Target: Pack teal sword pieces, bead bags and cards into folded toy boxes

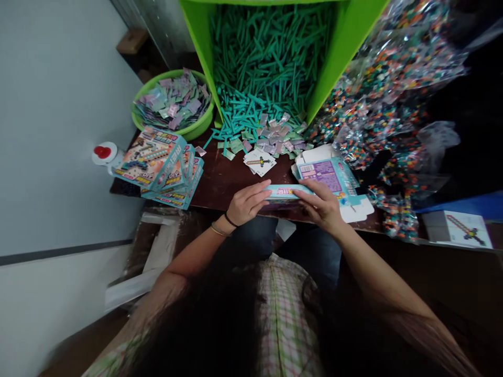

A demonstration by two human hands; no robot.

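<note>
Between my hands, over the front edge of the table, is a light-blue cardboard box (283, 191) turned so that a narrow side faces up. My left hand (249, 201) grips its left end, fingers along the top. At the right end my right hand (320, 201) holds it too, with fingers bent over the upper edge. Just behind lies a small stack of printed cards (260, 162) showing a pixel sword. Flattened blue and purple cartons (324, 175) with white flaps lie beside my right hand.
A green bin (341, 57) spills teal plastic sticks (245, 112) and small sachets (279, 137) onto the table (220, 180). A green basin (200, 125) holds more sachets. Printed boxes (151, 159) are stacked left; bags of coloured pieces (373, 120) are heaped right, near a card stack (459, 229).
</note>
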